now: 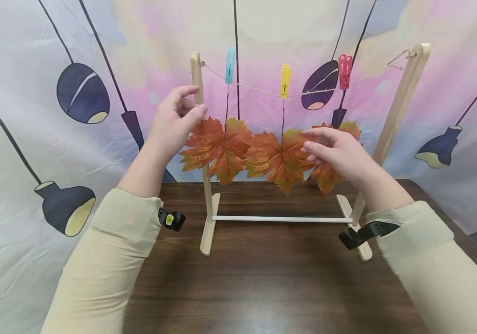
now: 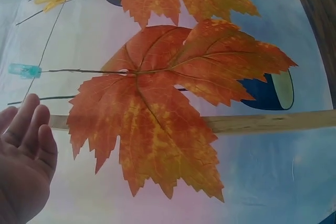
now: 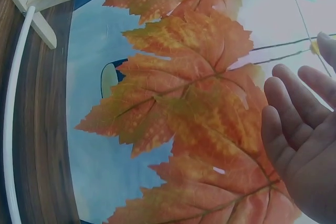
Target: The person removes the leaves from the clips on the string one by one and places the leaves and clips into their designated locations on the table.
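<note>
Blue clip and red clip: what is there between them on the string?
In the head view, the yellow clip sits on the string between the blue clip and the red clip; a leaf hangs below it.

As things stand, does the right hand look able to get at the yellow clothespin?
Likely yes: the right hand looks empty, and nothing seems to stand between it and the yellow clothespin on the string, above and leftward in the head view.

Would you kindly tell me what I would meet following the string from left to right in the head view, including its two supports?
Left wooden post, blue clip, yellow clip, red clip, right wooden post.
</note>
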A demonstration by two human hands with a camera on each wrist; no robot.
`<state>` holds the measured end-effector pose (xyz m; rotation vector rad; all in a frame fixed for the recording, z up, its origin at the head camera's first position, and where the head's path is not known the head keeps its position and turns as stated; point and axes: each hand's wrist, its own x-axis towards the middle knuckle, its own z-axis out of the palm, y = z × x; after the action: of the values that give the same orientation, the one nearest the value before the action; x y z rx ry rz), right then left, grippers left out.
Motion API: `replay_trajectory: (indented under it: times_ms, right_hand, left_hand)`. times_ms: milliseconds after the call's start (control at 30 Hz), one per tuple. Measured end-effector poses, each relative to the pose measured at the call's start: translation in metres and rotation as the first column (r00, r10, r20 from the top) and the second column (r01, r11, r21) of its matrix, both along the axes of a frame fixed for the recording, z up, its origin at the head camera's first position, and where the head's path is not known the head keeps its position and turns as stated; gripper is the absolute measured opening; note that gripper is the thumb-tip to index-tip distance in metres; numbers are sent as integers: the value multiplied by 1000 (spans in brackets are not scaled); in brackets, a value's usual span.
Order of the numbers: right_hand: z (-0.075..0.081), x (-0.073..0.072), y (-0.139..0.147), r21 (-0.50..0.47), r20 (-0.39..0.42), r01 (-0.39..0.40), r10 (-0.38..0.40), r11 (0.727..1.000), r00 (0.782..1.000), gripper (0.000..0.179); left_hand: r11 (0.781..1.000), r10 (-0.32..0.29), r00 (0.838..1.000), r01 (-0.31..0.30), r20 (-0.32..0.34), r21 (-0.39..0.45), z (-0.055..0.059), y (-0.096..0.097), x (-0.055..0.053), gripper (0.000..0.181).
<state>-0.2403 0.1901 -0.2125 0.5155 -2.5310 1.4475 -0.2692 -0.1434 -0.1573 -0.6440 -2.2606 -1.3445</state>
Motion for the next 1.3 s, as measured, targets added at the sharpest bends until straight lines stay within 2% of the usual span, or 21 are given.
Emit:
replay_trajectory:
  times_ms: [167,467,667,900,1067,1167,1300]
  right_hand:
    - [5,-5,-11,3,14,-21,21,1000,1000,47]
    - [18,-11,-30,71,7,-57,56,996,998,46]
    - [22,-16,-42,65,20,-94,93,994,996,47]
    - [22,-20,-52,58,3,-111,111,992,994,45]
    - [25,-23,-60,29,13,-116,116,993,993,44]
    - [26,-24,-66,10,20,-133,133,991,991,44]
    - [29,-24,-73,-3,24,-155,155,988,988,44]
  left_hand:
    - [999,17,1000,-17,-4,49,8,1,-1,46]
    - [994,-39,998,35,40,103,25,14,1,45]
    - [993,-44,995,33,93,109,37,21,3,48]
    - [990,-73,985,53,156,128,46,30,1,49]
    - [982,-123,975,92,187,167,53,38,2,50]
    - [976,-146,969,108,199,187,56,40,2,50]
    - [975,-150,970,113,193,192,57,41,1,50]
